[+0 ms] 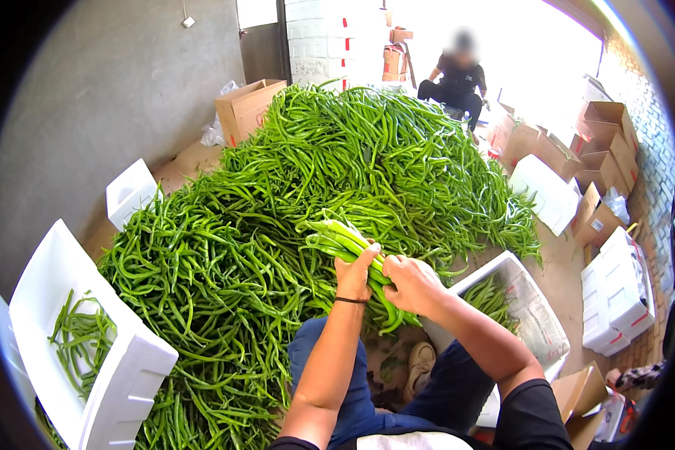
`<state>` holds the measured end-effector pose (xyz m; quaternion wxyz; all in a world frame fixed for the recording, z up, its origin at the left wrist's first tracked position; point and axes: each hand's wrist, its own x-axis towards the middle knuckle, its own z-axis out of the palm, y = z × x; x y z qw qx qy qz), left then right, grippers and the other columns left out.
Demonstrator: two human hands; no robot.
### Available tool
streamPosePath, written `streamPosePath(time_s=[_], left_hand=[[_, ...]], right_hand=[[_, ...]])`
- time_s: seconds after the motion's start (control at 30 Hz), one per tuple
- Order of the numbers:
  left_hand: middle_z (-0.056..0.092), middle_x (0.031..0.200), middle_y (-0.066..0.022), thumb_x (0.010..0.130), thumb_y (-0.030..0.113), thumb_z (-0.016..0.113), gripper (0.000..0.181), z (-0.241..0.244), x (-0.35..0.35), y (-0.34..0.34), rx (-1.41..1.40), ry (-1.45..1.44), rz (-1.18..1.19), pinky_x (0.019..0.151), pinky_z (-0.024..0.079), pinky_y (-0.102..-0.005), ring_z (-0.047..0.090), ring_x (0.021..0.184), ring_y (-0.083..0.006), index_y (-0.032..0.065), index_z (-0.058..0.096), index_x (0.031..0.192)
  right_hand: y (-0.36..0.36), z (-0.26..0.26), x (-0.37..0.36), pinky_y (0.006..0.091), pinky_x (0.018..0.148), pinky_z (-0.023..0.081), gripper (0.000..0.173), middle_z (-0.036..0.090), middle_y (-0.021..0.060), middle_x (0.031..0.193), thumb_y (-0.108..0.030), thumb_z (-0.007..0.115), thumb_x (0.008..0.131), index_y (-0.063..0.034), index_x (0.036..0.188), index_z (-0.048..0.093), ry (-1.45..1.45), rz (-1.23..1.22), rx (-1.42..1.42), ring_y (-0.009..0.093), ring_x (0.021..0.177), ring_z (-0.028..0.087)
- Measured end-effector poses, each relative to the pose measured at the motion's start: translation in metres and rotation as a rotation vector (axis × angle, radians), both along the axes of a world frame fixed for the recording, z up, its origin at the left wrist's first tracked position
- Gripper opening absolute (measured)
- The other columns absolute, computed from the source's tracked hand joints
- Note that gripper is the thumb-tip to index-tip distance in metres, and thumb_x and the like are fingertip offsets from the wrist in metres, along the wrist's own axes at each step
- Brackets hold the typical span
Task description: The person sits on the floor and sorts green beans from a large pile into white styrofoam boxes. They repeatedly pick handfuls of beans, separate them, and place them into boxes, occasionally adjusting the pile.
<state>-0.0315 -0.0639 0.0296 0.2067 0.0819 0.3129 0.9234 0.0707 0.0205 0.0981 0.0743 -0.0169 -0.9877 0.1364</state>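
Both of my hands are on a bundle of long green chili peppers [343, 239], held above my knees in front of a large heap of green chili peppers [214, 247]. My left hand [355, 277], with a dark band at the wrist, wraps around the middle of the bundle. Close beside it on the right, my right hand [416, 283] has its fingers curled against the same peppers. The stem ends point up and left, the tips hang down and right. Right of my knees stands a white foam box [559, 332] lined with newspaper, with green peppers inside.
A tilted white foam box [129, 360] with some peppers stands at the left. Cardboard boxes [607, 146] and closed foam boxes [613, 292] line the right side. Another person [458, 79] sits behind the heap. A grey wall [118, 73] bounds the left.
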Motion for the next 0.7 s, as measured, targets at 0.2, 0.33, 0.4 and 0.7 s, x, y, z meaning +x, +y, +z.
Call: streamPosePath(time_s=[0.2,0.33,0.4,0.7], left_hand=[[0.061,0.101,-0.0091,0.073,0.008,0.08,0.05,-0.011,-0.003,0.001,-0.065,0.064,-0.245,0.077,0.054,-0.035,0.062,0.088,-0.0207,0.0033,0.053,0.114],[0.06,0.107,-0.0103,0.074,0.013,0.08,0.059,-0.029,-0.007,0.005,0.05,0.122,-0.456,0.083,0.055,-0.0389,0.062,0.096,-0.0236,0.0033,0.047,0.122],[0.064,0.095,-0.0098,0.07,0.012,0.083,0.05,-0.002,0.012,0.012,0.106,0.122,-0.494,0.07,0.057,-0.0341,0.065,0.079,-0.0208,0.0009,0.054,0.11],[0.05,0.085,0.0007,0.078,0.005,0.058,0.037,-0.005,0.016,0.01,0.564,-0.107,-0.675,0.082,0.047,-0.0362,0.051,0.076,-0.0128,0.0123,0.05,0.114]], right_hand=[[0.04,-0.007,-0.008,0.038,0.069,0.05,0.034,0.056,0.0138,0.083,-0.014,0.056,0.079,0.0045,0.106,0.046,-0.127,0.064,-0.553,0.028,0.076,0.06],[0.064,0.002,-0.008,0.0276,0.054,0.044,0.021,0.047,0.0002,0.071,-0.003,0.049,0.087,-0.0025,0.108,0.05,-0.49,-0.068,-1.681,0.008,0.052,0.042],[0.073,0.006,0.001,0.0257,0.051,0.038,0.011,0.042,-0.0019,0.069,-0.001,0.049,0.086,-0.0041,0.096,0.052,-0.458,-0.03,-1.879,0.006,0.05,0.035],[0.127,0.039,0.25,0.0191,0.051,0.036,0.027,0.058,0.0042,0.089,-0.016,0.059,0.087,-0.0024,0.11,0.055,1.014,-0.073,-1.886,0.004,0.056,0.04]])
